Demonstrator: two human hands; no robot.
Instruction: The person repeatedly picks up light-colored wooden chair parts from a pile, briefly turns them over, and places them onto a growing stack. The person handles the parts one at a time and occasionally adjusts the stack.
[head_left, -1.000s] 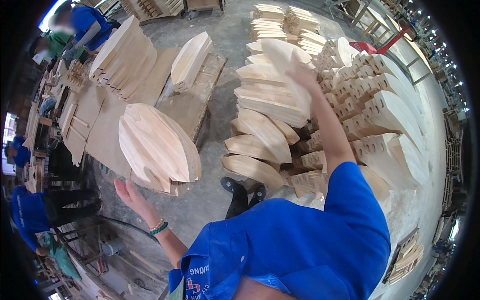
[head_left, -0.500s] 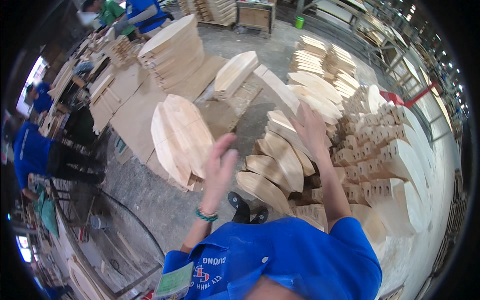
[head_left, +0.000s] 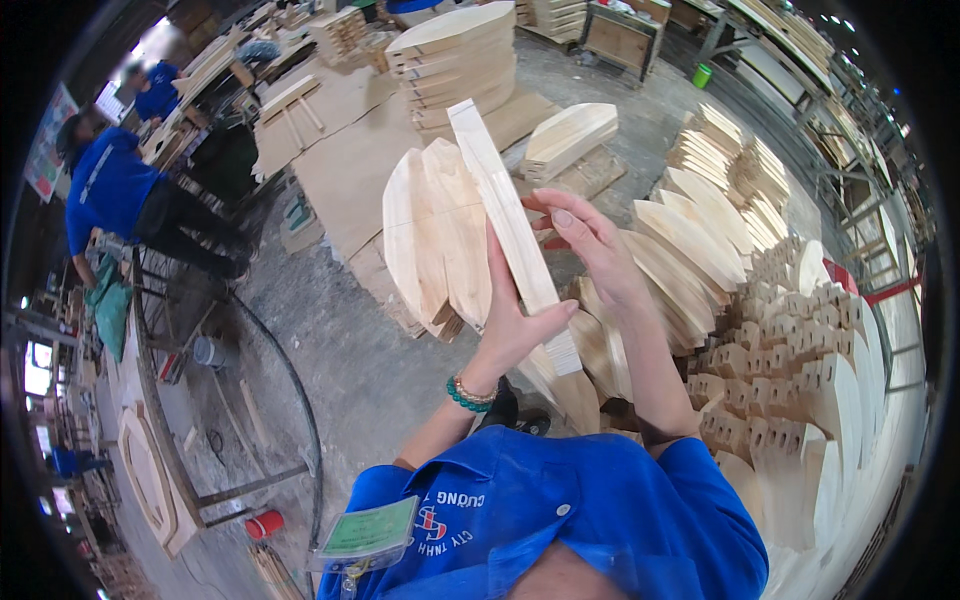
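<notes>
At the upper left stands a person in a blue shirt and dark trousers (head_left: 125, 190). Left of centre lie pale, pointed-oval wooden boards (head_left: 415, 235). In the centre, the left hand (head_left: 512, 335) grasps a long, pale, narrow-edged wooden piece (head_left: 503, 215) slanting toward the upper left; the right hand (head_left: 603, 258), its grip released with fingers loosely bent, is just beside it. Rightward stand stacked pale, curved wooden parts with dark holes (head_left: 785, 440).

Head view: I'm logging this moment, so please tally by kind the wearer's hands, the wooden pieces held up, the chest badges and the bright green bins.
Hands, left hand and right hand: 2
Held wooden piece: 1
Chest badge: 1
Bright green bin: 1
Total: 5
</notes>
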